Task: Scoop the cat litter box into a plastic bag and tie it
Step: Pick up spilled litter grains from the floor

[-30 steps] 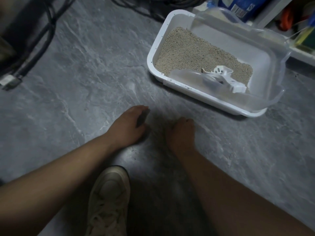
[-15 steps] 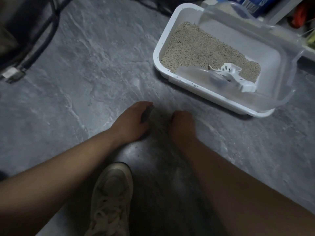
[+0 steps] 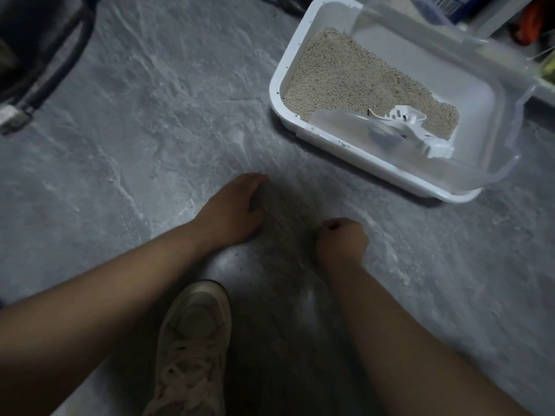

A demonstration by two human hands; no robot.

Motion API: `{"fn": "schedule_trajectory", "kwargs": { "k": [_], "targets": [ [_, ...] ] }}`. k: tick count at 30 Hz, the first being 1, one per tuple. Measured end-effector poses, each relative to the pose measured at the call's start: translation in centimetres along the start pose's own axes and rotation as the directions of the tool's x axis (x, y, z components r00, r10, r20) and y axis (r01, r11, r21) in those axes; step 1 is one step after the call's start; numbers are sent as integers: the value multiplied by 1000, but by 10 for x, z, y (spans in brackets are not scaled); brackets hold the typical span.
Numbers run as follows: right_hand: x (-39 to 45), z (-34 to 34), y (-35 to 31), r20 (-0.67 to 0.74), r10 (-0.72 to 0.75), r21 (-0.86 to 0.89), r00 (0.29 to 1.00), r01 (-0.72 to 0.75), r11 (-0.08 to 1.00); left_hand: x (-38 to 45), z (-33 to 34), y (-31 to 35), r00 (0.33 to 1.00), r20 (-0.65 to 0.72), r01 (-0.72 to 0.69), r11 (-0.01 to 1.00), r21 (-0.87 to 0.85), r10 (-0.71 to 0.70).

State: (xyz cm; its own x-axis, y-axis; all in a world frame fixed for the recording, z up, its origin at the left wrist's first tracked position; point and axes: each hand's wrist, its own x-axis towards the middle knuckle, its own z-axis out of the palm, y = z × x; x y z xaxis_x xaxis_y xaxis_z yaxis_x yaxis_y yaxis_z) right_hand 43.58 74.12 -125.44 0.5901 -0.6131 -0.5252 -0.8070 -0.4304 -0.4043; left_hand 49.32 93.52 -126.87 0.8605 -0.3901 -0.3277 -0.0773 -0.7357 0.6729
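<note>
Grey stone-look floor (image 3: pixel 156 121); litter box (image 3: pixel 288 55) upper right.

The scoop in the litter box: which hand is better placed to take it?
Probably the right hand. It is on the same side as the litter box, and the scoop lies at the box's near right end. The left hand is farther away.
</note>
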Motion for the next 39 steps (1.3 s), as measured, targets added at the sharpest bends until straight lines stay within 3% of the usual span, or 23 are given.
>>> {"fn": "schedule_trajectory", "kwargs": {
  "k": [7,13,22,27,33,39],
  "targets": [
    [11,18,-25,42,135,98,990,-139,985,-1,0,-2,1000,-4,-8,1000,1,8],
    [10,7,-5,-89,177,128,980,-165,978,2,-3,1,1000,-22,-14,1000,4,14],
    [17,-2,-24,65,-52,-63,997,56,996,-2,-3,1,1000,-21,-12,1000,19,12],
    [9,9,-30,119,-79,-9,990,80,997,-2,0,4,1000,-14,-17,1000,23,17],
    [14,-15,-10,-27,-58,-5,998,58,998,-5,-2,6,1000,-7,-9,1000,27,9],
    [10,-8,-7,81,-58,-67,995,64,996,-6,-2,5,999,-27,-25,1000,0,25]
  ]
}}
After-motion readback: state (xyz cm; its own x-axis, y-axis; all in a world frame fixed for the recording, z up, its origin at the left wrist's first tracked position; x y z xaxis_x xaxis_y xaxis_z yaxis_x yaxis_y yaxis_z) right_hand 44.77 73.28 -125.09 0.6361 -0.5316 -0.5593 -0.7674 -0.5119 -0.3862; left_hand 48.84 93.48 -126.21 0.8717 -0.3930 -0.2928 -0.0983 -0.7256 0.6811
